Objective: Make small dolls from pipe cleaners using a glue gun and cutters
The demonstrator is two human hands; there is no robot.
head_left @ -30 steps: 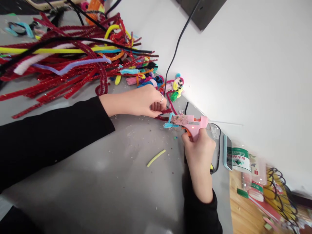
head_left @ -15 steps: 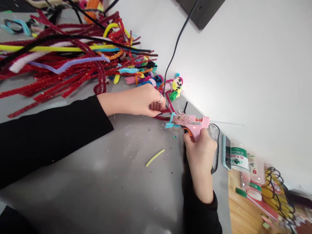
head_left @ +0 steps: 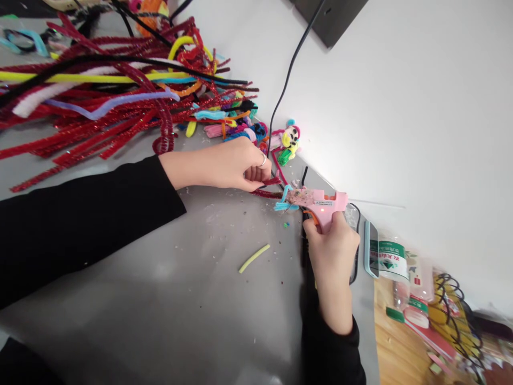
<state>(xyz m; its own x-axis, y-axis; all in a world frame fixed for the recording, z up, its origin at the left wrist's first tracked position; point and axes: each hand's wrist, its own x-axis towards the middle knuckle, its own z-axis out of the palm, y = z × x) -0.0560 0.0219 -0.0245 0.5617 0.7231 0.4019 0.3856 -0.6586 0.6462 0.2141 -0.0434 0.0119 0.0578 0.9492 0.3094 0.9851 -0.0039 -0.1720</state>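
Note:
My right hand (head_left: 332, 243) is wrapped round the handle of a pink hot glue gun (head_left: 323, 202), its nozzle end pointing left. A finger rests by the orange trigger, and a small light glows on the gun's side. Light-blue pipe cleaner pieces (head_left: 284, 205) show at the nozzle end; whether they touch it I cannot tell. My left hand (head_left: 244, 167), wearing a ring, pinches a dark red pipe cleaner (head_left: 272, 182) close to the nozzle. A short yellow-green pipe cleaner piece (head_left: 254, 259) lies on the grey table (head_left: 180, 315) below my hands.
A heap of pipe cleaners (head_left: 120, 107), mostly red, spreads at upper left. Small pipe cleaner figures (head_left: 289, 140) stand by the white wall. A black cord (head_left: 286, 80) hangs behind my left hand. At right are a phone (head_left: 371, 249), a plastic bottle (head_left: 393, 259) and a spiral notebook (head_left: 451, 307).
The glue gun and my right hand have shifted slightly to the right, away from my left hand. My left hand keeps its pinch on the dark red pipe cleaner.

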